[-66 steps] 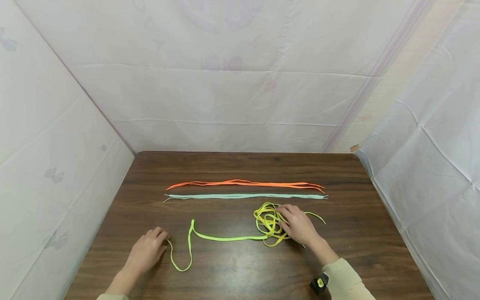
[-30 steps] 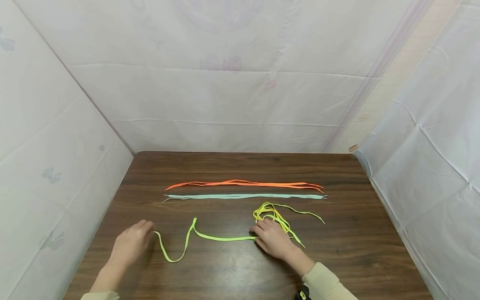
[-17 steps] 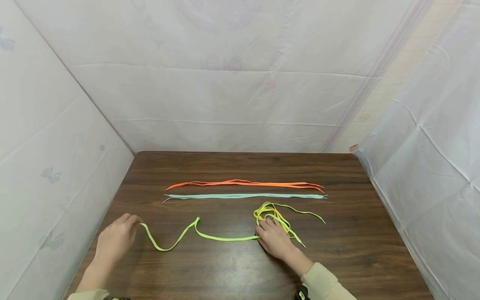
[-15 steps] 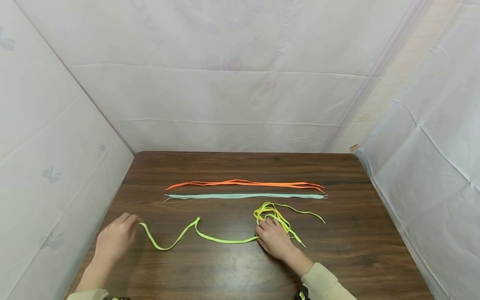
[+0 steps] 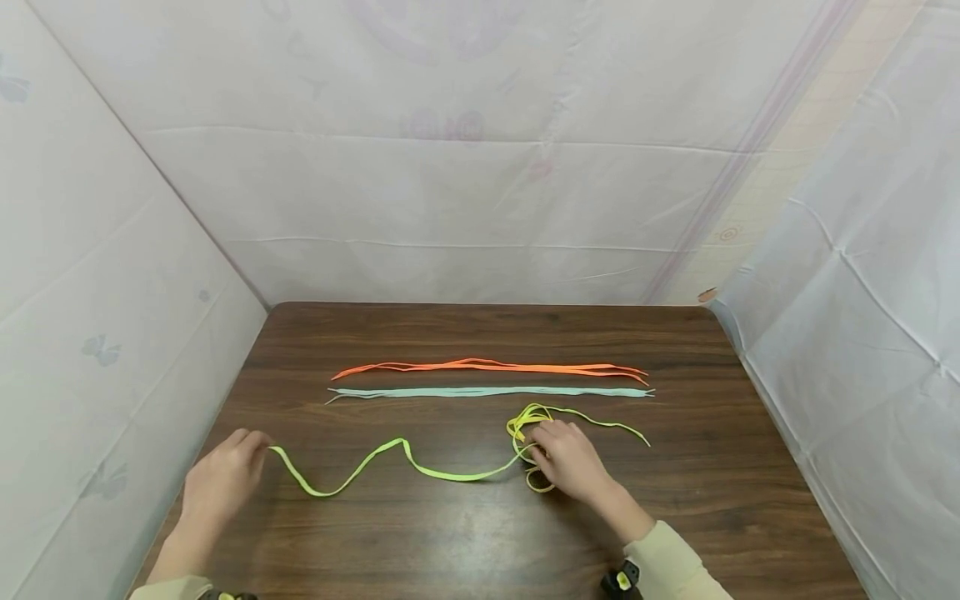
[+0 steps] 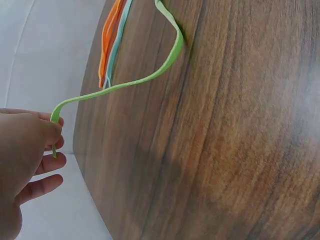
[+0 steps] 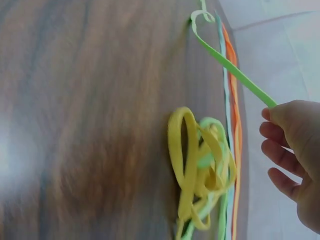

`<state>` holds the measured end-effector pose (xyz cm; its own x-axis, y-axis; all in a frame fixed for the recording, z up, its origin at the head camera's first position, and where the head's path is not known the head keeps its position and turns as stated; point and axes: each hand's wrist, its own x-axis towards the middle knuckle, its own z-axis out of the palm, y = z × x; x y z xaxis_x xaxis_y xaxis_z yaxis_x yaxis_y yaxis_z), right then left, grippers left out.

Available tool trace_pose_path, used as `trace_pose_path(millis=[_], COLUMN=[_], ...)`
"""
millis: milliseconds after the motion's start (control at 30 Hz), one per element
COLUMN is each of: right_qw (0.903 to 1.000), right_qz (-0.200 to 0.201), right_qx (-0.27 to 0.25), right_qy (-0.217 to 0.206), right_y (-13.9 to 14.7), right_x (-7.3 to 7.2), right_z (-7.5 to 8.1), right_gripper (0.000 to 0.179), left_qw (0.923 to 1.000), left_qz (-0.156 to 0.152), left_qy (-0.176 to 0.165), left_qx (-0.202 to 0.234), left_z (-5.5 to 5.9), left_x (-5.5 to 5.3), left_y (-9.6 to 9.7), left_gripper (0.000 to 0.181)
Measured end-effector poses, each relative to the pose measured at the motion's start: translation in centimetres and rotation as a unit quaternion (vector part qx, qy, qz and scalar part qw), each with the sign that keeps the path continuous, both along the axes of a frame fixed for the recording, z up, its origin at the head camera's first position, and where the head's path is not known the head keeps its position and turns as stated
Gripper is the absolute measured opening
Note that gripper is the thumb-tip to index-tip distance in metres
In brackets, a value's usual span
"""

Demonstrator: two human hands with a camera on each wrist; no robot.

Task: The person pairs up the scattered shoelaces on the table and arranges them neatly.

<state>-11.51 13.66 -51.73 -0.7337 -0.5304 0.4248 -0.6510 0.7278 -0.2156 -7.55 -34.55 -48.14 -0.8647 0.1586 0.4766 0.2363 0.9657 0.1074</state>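
A flat yellow-green shoelace point(image 5: 457, 477) runs in a wavy line across the table between the two hands. At the left, my left hand point(image 5: 225, 475) pinches one end between thumb and forefinger, a short tip hanging below the thumb in the left wrist view. My right hand point(image 5: 573, 462) pinches the same shoelace point(image 7: 235, 72) farther along, raised above a loose tangle. That tangle mixes green strands with a yellow shoelace point(image 7: 186, 170) looped over itself. In the head view, my right hand hides part of the tangle, and one thin green strand trails off to the right.
Beyond the hands, a bundle of orange shoelaces point(image 5: 487, 367) and one of pale mint shoelaces point(image 5: 487, 392) lie straight and parallel across the brown wooden table point(image 5: 390, 558). White sheeting point(image 5: 480, 192) hangs behind the table and on both sides.
My left hand has moved left and slightly away, drawing the green shoelace out longer. My right hand moved from the tangle's right to its near side, then lifted slightly right with the shoelace.
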Motion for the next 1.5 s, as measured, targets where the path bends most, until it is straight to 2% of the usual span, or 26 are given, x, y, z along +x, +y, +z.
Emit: trace_pose_path(millis=[233,500,733,967,1067,1167,1300,1500], right_qw=[0.9991,0.9942,0.9918,0.9837,0.9815,0.9823,0.9861,0.9881], right_qz=[-0.032,-0.092,-0.113,-0.141,-0.150,-0.151,-0.149,-0.149], right_qx=[-0.020,-0.010,-0.010,-0.021,-0.020,-0.021,-0.018,-0.011], right_qy=[-0.021,-0.055,-0.059,-0.109,-0.118,-0.108,-0.072,-0.038], right_y=[3.0,6.3,8.5,9.9,10.5,11.0,11.8,12.9], right_x=[-0.6,-1.0,-1.3,-1.3,-1.3,-1.2,-1.2,-1.3], right_z=[0.6,0.6,0.1,0.2,0.3,0.3,0.1,-0.3], right_gripper=[0.012,0.009,0.014,0.013,0.012,0.011,0.011,0.012], left_qw=[0.9998,0.9974,0.9972,0.9969,0.9966,0.9966,0.9971,0.9984], left_qz=[0.018,0.054,0.061,0.065,0.068,0.067,0.063,0.048], left_qy=[-0.011,-0.038,-0.035,-0.035,-0.037,-0.039,-0.034,-0.026], left_qx=[0.006,0.028,0.028,0.028,0.028,0.027,0.026,0.018], left_z=[-0.6,-0.8,-0.9,-0.8,-0.7,-0.7,-0.8,-1.4], left_x=[0.3,0.5,0.5,0.2,0.2,0.1,0.1,-0.4], left_y=[-0.8,-1.3,-1.4,-1.3,-1.3,-1.3,-1.3,-1.0], left_gripper=[0.005,0.007,0.007,0.007,0.007,0.007,0.007,0.007])
